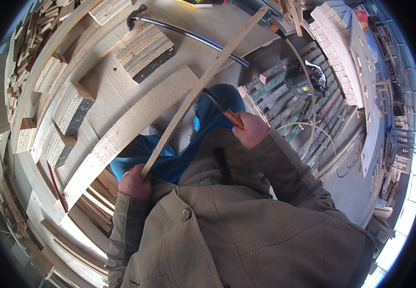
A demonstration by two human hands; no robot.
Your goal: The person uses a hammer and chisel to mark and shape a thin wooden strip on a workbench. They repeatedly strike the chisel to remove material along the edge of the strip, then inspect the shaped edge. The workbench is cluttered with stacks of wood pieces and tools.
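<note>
My left hand (135, 182) is closed round the near end of a long, thin wooden strip (188, 100), which slants up and away to the right. In my right hand (252, 130) is a wood-handled tool (230, 116) with a narrow dark metal end; its exact kind cannot be made out. That metal end lies close to the strip's middle, and whether they touch is unclear. Beyond the hands a claw hammer (188, 33) with a shiny shaft lies on the wooden worktop (107, 81), partly crossed by the strip.
A wide board (131, 132) runs along the worktop's near edge. Block stacks (148, 50) stand on the top, with scrap wood (37, 29) at far left. To the right are a slatted pallet (284, 91), a looping hose (310, 96) and stacked timber (335, 53).
</note>
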